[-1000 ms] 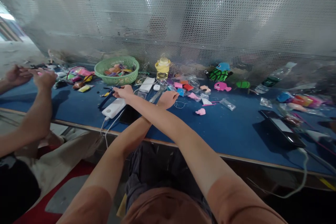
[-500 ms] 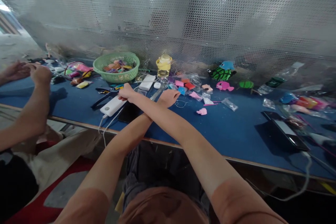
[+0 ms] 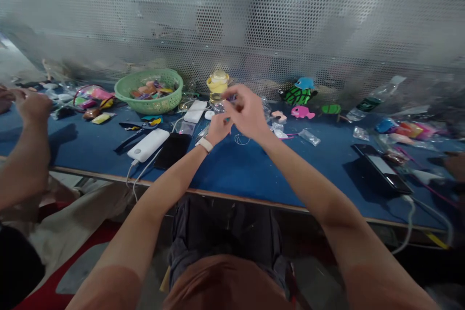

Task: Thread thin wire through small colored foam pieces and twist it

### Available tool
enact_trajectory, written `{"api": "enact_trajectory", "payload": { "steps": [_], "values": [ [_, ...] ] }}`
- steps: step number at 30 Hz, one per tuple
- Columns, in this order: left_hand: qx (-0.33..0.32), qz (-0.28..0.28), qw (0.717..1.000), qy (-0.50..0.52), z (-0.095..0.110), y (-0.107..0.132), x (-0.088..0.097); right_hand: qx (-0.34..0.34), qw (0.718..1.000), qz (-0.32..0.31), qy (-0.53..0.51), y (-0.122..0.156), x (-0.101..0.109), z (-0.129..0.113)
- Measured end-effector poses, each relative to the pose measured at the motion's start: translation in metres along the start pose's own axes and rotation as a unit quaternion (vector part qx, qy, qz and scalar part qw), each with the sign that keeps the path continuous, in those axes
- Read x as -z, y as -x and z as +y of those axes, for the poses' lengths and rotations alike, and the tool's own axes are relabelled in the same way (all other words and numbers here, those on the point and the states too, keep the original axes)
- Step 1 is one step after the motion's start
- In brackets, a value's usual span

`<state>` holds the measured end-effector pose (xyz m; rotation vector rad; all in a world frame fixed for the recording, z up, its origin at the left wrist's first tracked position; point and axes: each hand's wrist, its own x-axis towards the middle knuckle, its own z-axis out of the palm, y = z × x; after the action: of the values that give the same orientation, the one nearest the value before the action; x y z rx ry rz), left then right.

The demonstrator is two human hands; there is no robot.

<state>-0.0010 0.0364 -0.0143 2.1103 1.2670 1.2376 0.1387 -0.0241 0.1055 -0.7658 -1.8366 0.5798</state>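
My left hand (image 3: 219,129) is above the blue table, fingers drawn together in a pinch; whatever they hold is too small or hidden. My right hand (image 3: 249,112) hovers just beside and above it, slightly blurred, thumb and forefinger curved and apart with nothing visible between them. Below the hands lies a thin loop of pale thread (image 3: 241,140). Small clear packets (image 3: 279,133) and a peach-coloured piece (image 3: 279,116) lie past my right wrist. The coloured packets behind my right hand are mostly hidden.
A green basket (image 3: 121,92) of small packets, a yellow-topped jar (image 3: 218,82), a white power bank (image 3: 148,145) and a dark phone (image 3: 173,150) are on the left. Fish and turtle figures (image 3: 302,112), a bottle (image 3: 374,99) and a propped phone (image 3: 381,169) stand right. Another person's hand (image 3: 34,104) works far left.
My arms have uncrossed. My right hand has swung from above the white power bank rightward to beside my left hand, its fingers loosening. The view has shifted slightly right.
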Motion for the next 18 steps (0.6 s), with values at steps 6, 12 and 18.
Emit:
{"api": "enact_trajectory", "payload": {
  "steps": [6, 12, 18],
  "values": [
    [0.019, -0.068, 0.947, 0.314, 0.019, 0.014, -0.03, -0.09, 0.986, 0.136, -0.009, 0.054, 0.059, 0.094],
    [0.031, -0.096, 0.938, 0.331, 0.032, 0.024, -0.04, -0.141, 0.979, 0.069, -0.129, 0.08, 0.052, 0.131],
    [-0.002, -0.039, 0.955, 0.292, 0.035, 0.027, -0.036, -0.179, 0.962, 0.044, -0.201, 0.085, 0.044, 0.131]
  ]
}}
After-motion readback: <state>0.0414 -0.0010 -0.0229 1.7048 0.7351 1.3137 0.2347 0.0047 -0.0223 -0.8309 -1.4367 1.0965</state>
